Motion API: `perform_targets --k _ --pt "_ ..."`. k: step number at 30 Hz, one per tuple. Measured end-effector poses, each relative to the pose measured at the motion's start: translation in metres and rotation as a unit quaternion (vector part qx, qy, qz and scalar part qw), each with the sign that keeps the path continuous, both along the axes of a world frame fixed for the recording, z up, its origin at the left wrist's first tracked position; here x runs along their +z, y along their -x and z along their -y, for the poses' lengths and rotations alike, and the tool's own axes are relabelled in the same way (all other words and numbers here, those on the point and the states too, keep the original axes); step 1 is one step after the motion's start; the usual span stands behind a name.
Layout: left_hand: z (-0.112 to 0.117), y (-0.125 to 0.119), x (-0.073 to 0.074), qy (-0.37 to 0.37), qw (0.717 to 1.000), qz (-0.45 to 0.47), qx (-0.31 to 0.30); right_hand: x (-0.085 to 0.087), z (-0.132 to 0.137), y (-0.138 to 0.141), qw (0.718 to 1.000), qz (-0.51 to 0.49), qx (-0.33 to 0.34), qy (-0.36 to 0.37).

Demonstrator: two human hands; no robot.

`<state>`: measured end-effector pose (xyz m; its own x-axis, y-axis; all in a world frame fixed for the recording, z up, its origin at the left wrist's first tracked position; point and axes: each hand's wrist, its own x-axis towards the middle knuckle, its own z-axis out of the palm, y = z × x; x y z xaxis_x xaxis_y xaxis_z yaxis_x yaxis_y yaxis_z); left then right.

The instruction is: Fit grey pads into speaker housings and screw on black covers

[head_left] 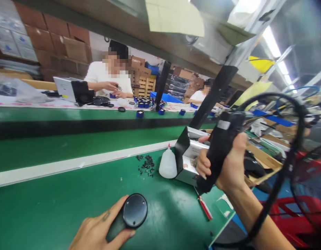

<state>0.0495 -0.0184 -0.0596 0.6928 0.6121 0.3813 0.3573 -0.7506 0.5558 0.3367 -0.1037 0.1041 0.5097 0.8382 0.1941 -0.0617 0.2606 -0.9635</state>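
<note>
My left hand (98, 225) grips a round black puck-shaped part (135, 210) between thumb and fingers, low over the green bench. Its flat face, with small holes near the rim, is turned toward me. My right hand (231, 166) is wrapped around a black corded handheld tool (219, 149), raised over the right side of the bench; its working tip cannot be made out. Beyond the black part lies a scattered pile of small black pieces (147, 164). A white squeeze bottle (168, 165) with a red tip stands beside an open metal box (191, 152).
A red-handled tool (205, 208) lies near the bench's right edge. A thick black cable (287, 163) loops down past my right arm. Cardboard trays (264, 166) stand at right. Across the conveyor (72, 149), a person (108, 80) handles parts near several blue-sided pieces (147, 103).
</note>
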Motion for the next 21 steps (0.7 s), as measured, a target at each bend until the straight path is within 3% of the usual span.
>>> perform_targets --k 5,8,13,21 --pt "0.004 0.0 0.013 0.045 0.999 -0.022 -0.02 -0.005 -0.016 0.082 0.975 -0.096 0.182 -0.081" --pt "0.005 -0.002 0.018 0.105 0.994 -0.003 -0.044 -0.004 -0.03 0.112 0.96 -0.112 0.242 -0.082" --pt "0.007 -0.005 0.023 0.16 0.985 -0.009 -0.057 -0.006 -0.035 0.119 0.961 -0.105 0.251 -0.052" --pt "0.007 -0.007 0.03 0.167 0.984 0.005 -0.065 0.0 -0.031 0.114 0.948 -0.103 0.299 -0.03"
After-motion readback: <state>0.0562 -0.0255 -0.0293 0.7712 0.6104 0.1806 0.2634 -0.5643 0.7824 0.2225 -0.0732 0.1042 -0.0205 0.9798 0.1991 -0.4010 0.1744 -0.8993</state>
